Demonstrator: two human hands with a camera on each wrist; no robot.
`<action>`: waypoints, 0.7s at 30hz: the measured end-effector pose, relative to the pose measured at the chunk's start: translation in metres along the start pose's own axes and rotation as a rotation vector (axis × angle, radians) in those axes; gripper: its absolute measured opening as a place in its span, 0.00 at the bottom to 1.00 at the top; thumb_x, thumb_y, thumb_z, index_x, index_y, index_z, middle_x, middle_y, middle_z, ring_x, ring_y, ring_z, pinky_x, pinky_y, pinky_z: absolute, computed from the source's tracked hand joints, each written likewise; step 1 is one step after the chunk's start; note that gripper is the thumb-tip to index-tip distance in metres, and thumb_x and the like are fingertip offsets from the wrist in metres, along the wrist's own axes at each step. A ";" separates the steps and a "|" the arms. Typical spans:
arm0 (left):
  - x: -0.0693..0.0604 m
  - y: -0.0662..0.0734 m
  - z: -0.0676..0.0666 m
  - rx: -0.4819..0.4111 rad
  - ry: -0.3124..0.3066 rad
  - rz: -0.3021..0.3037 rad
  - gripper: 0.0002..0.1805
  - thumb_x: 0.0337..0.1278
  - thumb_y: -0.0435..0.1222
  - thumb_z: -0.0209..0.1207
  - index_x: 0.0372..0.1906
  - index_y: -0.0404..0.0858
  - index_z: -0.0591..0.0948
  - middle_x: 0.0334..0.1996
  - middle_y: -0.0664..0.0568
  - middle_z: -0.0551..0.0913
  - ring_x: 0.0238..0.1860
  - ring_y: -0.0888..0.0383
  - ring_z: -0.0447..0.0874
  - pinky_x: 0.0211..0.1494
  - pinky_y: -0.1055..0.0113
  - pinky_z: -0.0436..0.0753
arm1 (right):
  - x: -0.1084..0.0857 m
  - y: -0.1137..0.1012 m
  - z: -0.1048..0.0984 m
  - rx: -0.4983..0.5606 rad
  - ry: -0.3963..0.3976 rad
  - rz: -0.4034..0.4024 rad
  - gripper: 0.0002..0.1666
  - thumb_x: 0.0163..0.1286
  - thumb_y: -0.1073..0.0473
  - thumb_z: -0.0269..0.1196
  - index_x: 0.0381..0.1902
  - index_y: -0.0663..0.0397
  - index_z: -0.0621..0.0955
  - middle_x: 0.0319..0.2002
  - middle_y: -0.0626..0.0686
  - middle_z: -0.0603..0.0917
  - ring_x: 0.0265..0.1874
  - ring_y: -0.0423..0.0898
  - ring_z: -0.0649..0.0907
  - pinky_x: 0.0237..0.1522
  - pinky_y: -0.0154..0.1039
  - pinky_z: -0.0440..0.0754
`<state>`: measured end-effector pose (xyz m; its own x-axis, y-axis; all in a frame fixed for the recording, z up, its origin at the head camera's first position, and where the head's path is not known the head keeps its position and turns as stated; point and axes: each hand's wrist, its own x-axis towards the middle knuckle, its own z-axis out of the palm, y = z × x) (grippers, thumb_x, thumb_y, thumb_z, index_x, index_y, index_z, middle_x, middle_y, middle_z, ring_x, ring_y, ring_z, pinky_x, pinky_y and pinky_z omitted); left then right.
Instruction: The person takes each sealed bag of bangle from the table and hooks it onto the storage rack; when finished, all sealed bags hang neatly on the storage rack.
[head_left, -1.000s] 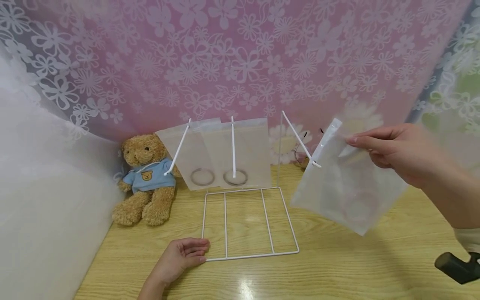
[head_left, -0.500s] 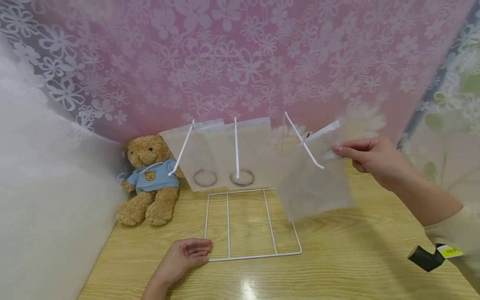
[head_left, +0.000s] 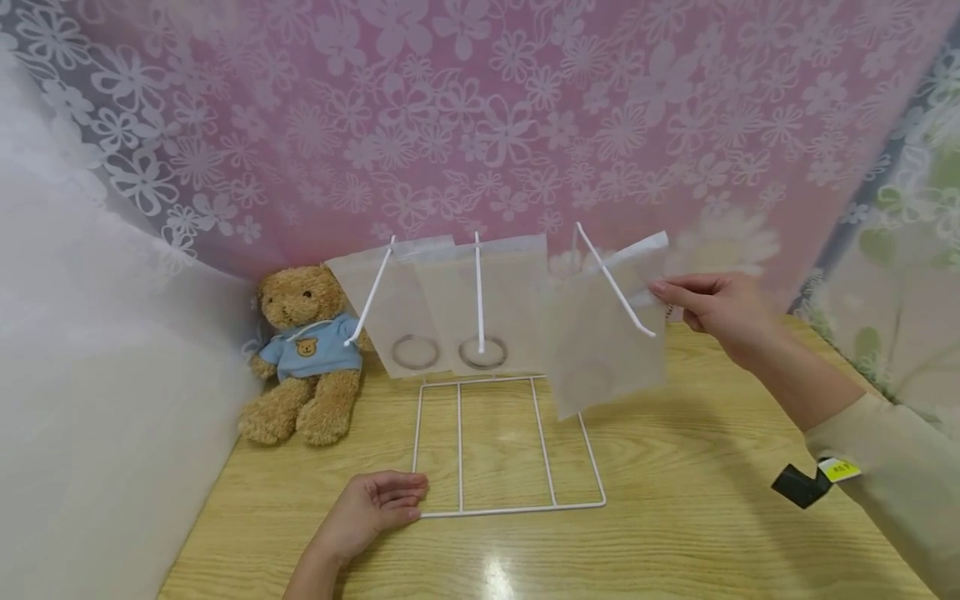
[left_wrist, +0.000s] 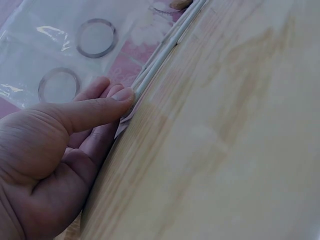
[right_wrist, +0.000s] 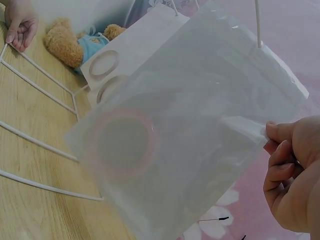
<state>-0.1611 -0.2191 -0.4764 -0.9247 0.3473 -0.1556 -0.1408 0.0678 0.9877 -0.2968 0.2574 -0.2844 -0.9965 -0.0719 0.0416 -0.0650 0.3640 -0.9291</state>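
Observation:
My right hand (head_left: 720, 312) pinches the side edge of a frosted plastic bag (head_left: 607, 358) near its top. The right peg (head_left: 626, 304) of a white wire rack (head_left: 517, 507) passes through the bag's top strip, and the bag hangs tilted. A pink ring-shaped thing (right_wrist: 149, 131) shows through it in the right wrist view. Two similar bags hang from the left and middle pegs, the middle bag (head_left: 517, 292) overlapping the left one; each shows a dark ring low down. My left hand (left_wrist: 65, 145) pinches the rack's base wire at its front left corner, thumb on top.
A teddy bear (head_left: 300, 367) in a blue hoodie sits left of the rack on the wood-grain table (head_left: 712, 533). Behind hangs a pink flowered curtain (head_left: 450, 125). A white sheet (head_left: 90, 375) covers the left side. A black device (head_left: 802, 486) is on my right wrist.
My right hand has moved left and the bag has slid back along the right peg from near its tip, leaving more peg in front. The left hand has stayed on the rack's corner.

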 end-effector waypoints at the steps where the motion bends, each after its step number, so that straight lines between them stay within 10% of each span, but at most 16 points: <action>1: 0.000 0.000 0.000 0.004 0.004 -0.001 0.29 0.56 0.27 0.68 0.61 0.20 0.74 0.59 0.30 0.79 0.52 0.60 0.86 0.58 0.70 0.86 | 0.002 0.000 0.001 -0.005 0.011 0.006 0.06 0.65 0.40 0.68 0.37 0.28 0.88 0.20 0.38 0.69 0.21 0.38 0.68 0.23 0.37 0.66; 21: 0.007 0.003 0.001 0.018 -0.005 0.032 0.27 0.56 0.25 0.67 0.61 0.19 0.74 0.58 0.28 0.79 0.53 0.59 0.86 0.58 0.70 0.86 | 0.030 0.007 0.011 0.101 0.148 -0.019 0.04 0.63 0.42 0.70 0.29 0.26 0.89 0.29 0.29 0.84 0.20 0.34 0.71 0.21 0.28 0.72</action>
<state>-0.1674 -0.2159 -0.4747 -0.9268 0.3547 -0.1237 -0.1042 0.0737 0.9918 -0.3269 0.2477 -0.2934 -0.9924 0.0619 0.1063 -0.0860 0.2683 -0.9595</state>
